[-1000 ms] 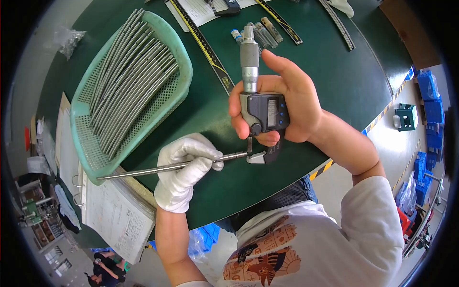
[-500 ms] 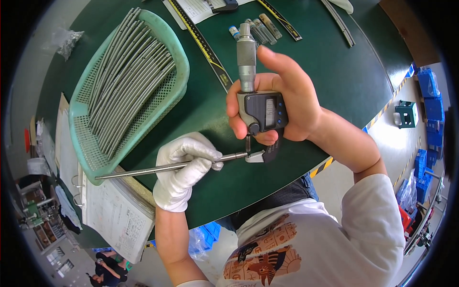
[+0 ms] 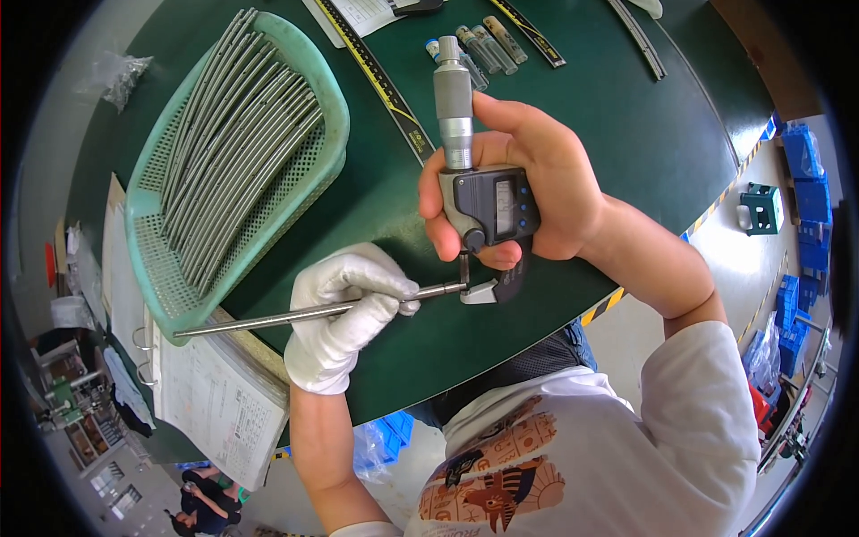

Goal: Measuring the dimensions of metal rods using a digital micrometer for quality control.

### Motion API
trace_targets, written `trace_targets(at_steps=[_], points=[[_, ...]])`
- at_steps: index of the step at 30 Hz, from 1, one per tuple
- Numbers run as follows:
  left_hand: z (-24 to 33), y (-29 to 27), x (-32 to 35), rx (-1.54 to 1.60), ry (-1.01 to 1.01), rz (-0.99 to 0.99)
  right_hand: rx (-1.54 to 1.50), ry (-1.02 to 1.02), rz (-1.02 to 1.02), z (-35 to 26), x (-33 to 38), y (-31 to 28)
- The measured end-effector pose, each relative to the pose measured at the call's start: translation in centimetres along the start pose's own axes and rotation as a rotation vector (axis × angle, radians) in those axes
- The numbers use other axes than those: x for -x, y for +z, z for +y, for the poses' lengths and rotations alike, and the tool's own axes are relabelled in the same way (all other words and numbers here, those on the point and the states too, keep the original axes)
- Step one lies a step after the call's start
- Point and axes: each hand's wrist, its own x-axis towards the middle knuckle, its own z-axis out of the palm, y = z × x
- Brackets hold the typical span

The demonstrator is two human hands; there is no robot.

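My left hand, in a white glove, pinches a slim steel rod close to its right end. The rod slants down to the left, its far end by the basket's near rim. My bare right hand wraps round a digital micrometer, which stands with its thimble upward. The rod's right tip sits between the micrometer's spindle and anvil, at the bottom of its frame. My right thumb lies raised beside the thimble. A pale green perforated basket at the left holds several similar steel rods.
An open ring binder with papers lies below the basket. A black and yellow ruler and several small clear tubes lie at the back of the green table. A person is in the distance, lower left.
My right thumb has shifted slightly left and down along the thimble, and the micrometer's top has tilted a little left. The rod and my left hand stay nearly in place.
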Motion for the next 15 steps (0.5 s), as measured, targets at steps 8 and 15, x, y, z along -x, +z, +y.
trace_targets(at_steps=[8,15], points=[[0.02,-0.1,0.01,-0.002,0.002,-0.011,-0.007,-0.038,-0.074,0.22,-0.09,-0.13],[0.05,-0.14,-0.01,-0.029,0.015,-0.03,0.023,-0.019,-0.061,0.31,0.01,-0.06]])
